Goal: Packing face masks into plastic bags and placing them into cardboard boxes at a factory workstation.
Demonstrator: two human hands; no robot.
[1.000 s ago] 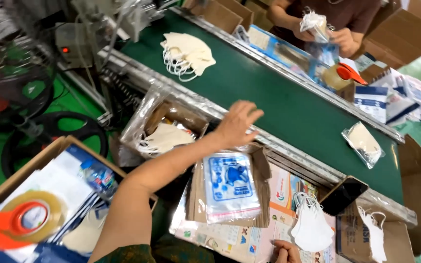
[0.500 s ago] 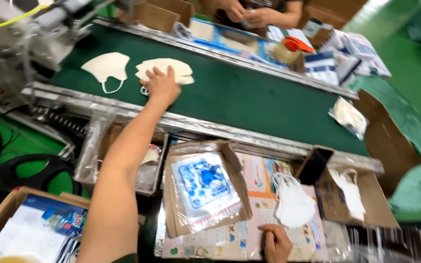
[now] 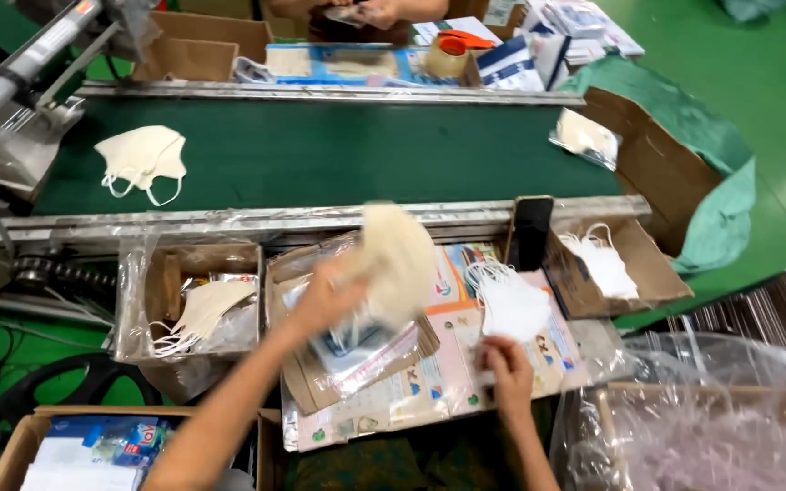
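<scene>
My left hand [image 3: 325,300] grips a cream face mask [image 3: 399,261], blurred by motion, above a shallow cardboard tray [image 3: 295,382] that holds clear printed bags. My right hand [image 3: 505,362] rests low on the printed sheets [image 3: 429,386], its fingers touching the bottom edge of a white mask pile [image 3: 511,305]. Another cream mask [image 3: 143,156] lies on the green conveyor belt [image 3: 338,150] at the left.
A plastic-lined box [image 3: 195,305] with masks stands at the left. A cardboard box [image 3: 607,264] with white masks sits right, beside a dark phone [image 3: 531,232]. A bagged mask [image 3: 584,138] lies at the belt's right end. Another person's hands [image 3: 370,11] work across the belt. Crumpled plastic [image 3: 711,418] fills the lower right.
My left hand has pulled back from the belt with a cream mask and now holds it over the tray. One mask stays on the belt. My right hand has moved up to the white pile.
</scene>
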